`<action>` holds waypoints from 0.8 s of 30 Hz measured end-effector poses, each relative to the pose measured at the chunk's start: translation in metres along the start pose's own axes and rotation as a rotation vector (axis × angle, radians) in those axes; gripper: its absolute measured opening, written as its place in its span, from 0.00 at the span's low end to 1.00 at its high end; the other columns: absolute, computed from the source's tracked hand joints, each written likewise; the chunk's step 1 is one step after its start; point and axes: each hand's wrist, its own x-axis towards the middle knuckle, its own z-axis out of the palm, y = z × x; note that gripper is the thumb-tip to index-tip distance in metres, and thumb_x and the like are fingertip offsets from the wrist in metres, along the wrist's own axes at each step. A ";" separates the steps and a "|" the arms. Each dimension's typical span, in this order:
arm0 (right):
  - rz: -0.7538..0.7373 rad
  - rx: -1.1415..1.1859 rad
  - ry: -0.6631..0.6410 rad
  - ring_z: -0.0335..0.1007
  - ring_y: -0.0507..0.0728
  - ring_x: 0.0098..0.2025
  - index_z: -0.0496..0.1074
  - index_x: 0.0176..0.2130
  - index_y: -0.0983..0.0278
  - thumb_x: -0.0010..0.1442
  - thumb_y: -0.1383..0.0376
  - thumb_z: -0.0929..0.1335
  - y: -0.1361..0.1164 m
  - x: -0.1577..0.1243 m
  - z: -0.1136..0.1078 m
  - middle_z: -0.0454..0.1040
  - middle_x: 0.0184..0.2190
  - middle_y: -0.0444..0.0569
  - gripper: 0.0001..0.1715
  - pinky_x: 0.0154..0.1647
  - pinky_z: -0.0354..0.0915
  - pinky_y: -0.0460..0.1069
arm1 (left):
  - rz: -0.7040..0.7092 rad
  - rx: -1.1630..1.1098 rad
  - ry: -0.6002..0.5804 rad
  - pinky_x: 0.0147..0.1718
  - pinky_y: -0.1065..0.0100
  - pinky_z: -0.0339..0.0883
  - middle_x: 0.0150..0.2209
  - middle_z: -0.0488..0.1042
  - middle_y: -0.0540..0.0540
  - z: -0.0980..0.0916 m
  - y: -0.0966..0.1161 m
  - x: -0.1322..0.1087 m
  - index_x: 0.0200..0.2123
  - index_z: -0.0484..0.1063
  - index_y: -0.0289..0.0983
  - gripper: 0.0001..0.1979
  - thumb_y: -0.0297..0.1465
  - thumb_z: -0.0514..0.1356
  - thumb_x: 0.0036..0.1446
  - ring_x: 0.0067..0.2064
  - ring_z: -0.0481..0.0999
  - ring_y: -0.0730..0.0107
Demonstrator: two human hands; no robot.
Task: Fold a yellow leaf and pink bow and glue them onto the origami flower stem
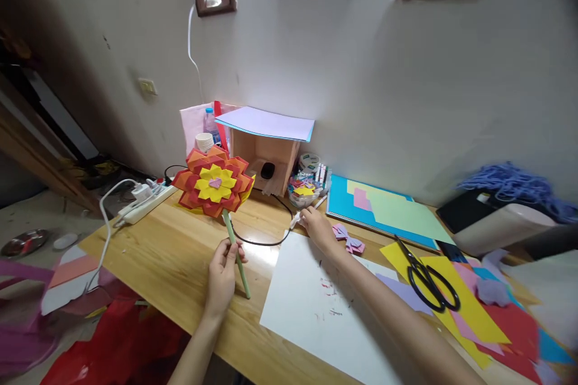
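Observation:
My left hand [224, 266] is closed round the green stem of a paper flower [215, 183], holding it upright with a slight tilt above the table. The flower has layered red and orange petals, a yellow inner ring and a small pink heart at its centre. Farther forward, my right hand [315, 224] has its fingers closed on a slim white tube-like object [295, 220], partly hidden by the fingers. Just right of that hand lies a pink-purple folded paper bow [348, 239]. Under my right forearm is a white sheet [307, 295] with coloured marks.
Black-handled scissors [427, 280] lie on coloured paper scraps at right. A wooden box [266, 150] topped with lilac paper stands at the back, beside a tub of supplies [304, 189]. A black cable [262, 244] loops across the table; a power strip [147, 201] sits left.

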 end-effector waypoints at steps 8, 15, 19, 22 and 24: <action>0.020 0.601 -0.293 0.66 0.51 0.28 0.67 0.46 0.63 0.50 0.67 0.66 -0.043 -0.014 -0.059 0.71 0.33 0.46 0.21 0.27 0.63 0.46 | -0.005 -0.142 -0.174 0.33 0.69 0.67 0.27 0.70 0.49 0.052 0.012 0.017 0.31 0.66 0.37 0.12 0.41 0.57 0.52 0.30 0.71 0.70; -0.215 0.526 -0.325 0.66 0.54 0.34 0.74 0.39 0.59 0.50 0.67 0.68 -0.078 -0.032 -0.063 0.71 0.32 0.45 0.14 0.34 0.63 0.48 | -0.032 -0.192 -0.386 0.31 0.70 0.66 0.31 0.74 0.45 0.090 0.026 0.027 0.29 0.66 0.37 0.11 0.40 0.58 0.52 0.34 0.73 0.68; -0.154 0.450 -0.202 0.64 0.53 0.30 0.74 0.29 0.61 0.50 0.65 0.68 -0.063 -0.032 -0.061 0.68 0.27 0.45 0.04 0.32 0.60 0.47 | -0.137 -0.253 -0.494 0.29 0.70 0.66 0.32 0.74 0.44 0.095 0.031 0.028 0.29 0.65 0.38 0.11 0.41 0.58 0.51 0.39 0.74 0.63; 0.022 0.541 -0.004 0.63 0.53 0.29 0.71 0.23 0.63 0.50 0.63 0.67 -0.047 -0.027 -0.063 0.68 0.26 0.45 0.08 0.30 0.59 0.46 | -0.143 -0.310 -0.516 0.30 0.70 0.66 0.34 0.74 0.44 0.096 0.034 0.027 0.29 0.65 0.39 0.11 0.40 0.59 0.52 0.43 0.73 0.61; 0.192 0.694 0.103 0.64 0.53 0.29 0.71 0.25 0.63 0.51 0.61 0.66 -0.043 -0.024 -0.064 0.70 0.26 0.46 0.09 0.27 0.59 0.46 | -0.145 -0.348 -0.549 0.30 0.70 0.66 0.35 0.74 0.43 0.097 0.036 0.026 0.30 0.65 0.38 0.11 0.40 0.59 0.52 0.44 0.73 0.59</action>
